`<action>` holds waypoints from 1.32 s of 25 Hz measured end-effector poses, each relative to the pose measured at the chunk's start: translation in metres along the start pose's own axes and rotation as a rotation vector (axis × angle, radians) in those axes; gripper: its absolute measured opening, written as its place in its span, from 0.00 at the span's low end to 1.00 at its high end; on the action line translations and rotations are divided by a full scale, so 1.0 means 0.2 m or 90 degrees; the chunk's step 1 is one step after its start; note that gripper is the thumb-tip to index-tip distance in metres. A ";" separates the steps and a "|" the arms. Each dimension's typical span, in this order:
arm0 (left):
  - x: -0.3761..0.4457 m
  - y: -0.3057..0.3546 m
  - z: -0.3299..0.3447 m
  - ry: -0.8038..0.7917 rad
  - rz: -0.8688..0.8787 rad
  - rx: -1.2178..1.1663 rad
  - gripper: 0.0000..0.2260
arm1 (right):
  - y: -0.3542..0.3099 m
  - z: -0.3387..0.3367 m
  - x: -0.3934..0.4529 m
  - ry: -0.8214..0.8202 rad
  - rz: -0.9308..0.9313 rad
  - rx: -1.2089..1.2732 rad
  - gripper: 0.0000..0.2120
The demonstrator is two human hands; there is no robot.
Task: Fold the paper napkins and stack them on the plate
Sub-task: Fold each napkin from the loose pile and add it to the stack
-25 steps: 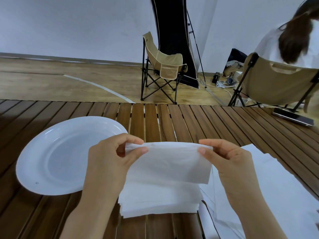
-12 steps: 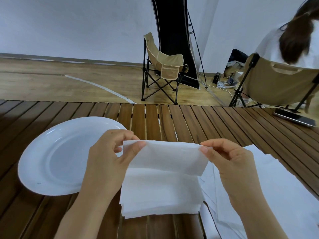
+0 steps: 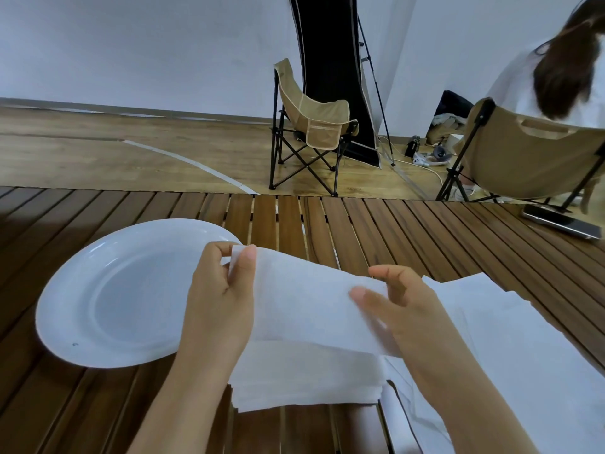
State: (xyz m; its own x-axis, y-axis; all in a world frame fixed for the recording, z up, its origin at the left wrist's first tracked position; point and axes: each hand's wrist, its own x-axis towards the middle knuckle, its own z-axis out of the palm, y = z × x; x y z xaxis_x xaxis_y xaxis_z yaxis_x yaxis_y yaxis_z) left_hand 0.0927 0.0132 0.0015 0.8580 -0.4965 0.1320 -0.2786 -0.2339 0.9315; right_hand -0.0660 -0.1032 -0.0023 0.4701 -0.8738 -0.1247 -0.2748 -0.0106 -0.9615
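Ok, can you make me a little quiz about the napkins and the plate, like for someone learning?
1. True or false: folded napkins already lie on the white plate.
2. Which hand pinches the napkin's far corner between thumb and fingers: the left hand or the right hand?
3. Fill in: the stack of napkins lies on the wooden ____, beside the plate.

Key:
1. False; the plate holds nothing.
2. The left hand; the right hand is blurred on the napkin's other end, its grip unclear.
3. Table.
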 end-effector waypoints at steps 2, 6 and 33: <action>0.01 -0.02 0.00 0.007 -0.041 0.032 0.12 | 0.02 0.00 0.01 0.008 0.027 0.001 0.17; 0.00 -0.07 -0.02 0.003 -0.076 0.106 0.08 | 0.06 0.00 0.03 0.109 0.014 -0.046 0.08; -0.05 -0.15 -0.01 -0.206 -0.034 0.387 0.10 | 0.14 -0.02 0.04 0.012 0.010 -0.416 0.11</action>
State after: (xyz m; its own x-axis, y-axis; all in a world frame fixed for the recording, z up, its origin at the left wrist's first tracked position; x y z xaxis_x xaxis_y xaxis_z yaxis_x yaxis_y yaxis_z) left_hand 0.0939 0.0262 -0.0271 0.7317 -0.6736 -0.1042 -0.5133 -0.6452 0.5659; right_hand -0.0735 -0.1127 -0.0296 0.4489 -0.8844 -0.1277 -0.7377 -0.2861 -0.6115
